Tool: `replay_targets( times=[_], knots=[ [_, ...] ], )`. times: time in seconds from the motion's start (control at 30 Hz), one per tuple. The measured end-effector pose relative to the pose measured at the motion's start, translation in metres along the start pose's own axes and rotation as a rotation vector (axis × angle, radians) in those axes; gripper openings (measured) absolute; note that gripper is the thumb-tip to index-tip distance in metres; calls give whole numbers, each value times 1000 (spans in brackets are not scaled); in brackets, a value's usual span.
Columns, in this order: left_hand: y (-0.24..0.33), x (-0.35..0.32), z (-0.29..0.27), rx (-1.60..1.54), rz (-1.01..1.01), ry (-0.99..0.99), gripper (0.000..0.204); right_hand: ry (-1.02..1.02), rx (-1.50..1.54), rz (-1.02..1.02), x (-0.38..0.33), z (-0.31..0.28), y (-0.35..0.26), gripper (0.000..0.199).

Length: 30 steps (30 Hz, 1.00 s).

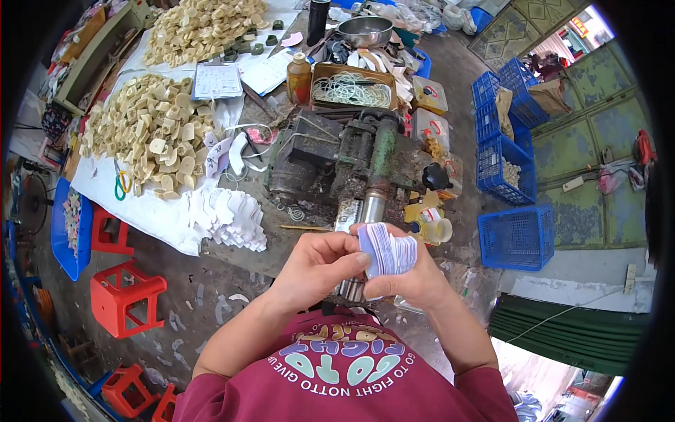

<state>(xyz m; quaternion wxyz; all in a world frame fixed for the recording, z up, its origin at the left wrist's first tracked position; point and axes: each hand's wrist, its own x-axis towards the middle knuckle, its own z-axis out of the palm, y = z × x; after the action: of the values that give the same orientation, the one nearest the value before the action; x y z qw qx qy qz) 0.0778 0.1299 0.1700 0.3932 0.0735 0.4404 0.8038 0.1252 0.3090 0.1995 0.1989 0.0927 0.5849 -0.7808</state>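
Between my two hands is a stack of thin cut pieces (388, 251), white and lavender at the edges and fanned a little. My left hand (320, 266) pinches its left side between thumb and fingers. Around the right side and underneath, my right hand (418, 281) is closed, its thumb at the lower edge. Most of the right fingers are hidden behind the stack. Just beyond my hands stands a dark, grimy machine (337, 158) with a shiny metal roller (374, 208). A layered pile of white cut pieces (235, 218) lies on the bench to the left.
Cream-coloured moulded pieces (151, 137) are heaped on the left, near scissors (122, 184). A box of string (351, 91) and a brown bottle (299, 77) stand behind the machine. Yellow containers (429, 218) sit right. Blue crates (517, 238) and red stools (126, 299) stand on the floor.
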Motion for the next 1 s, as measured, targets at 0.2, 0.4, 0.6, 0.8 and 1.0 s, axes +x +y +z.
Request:
replay_targets(
  times=[0.2,0.4,0.6,0.8,1.0],
  knots=[
    [-2,-10,-23,227,107,258,8,254,-205,22,-22,-63,-11,61],
    [-20,0,-5,425,171,137,11,-133,-317,-20,-30,-53,-12,59],
    [-49,7,-49,981,433,349,20,-87,-434,430,-22,-88,-6,62],
    [-68,13,-52,1158,527,399,18,-15,-409,331,-4,-73,-5,59],
    [-47,5,-131,875,498,800,6,152,-67,198,-21,-70,-11,67]
  ],
)
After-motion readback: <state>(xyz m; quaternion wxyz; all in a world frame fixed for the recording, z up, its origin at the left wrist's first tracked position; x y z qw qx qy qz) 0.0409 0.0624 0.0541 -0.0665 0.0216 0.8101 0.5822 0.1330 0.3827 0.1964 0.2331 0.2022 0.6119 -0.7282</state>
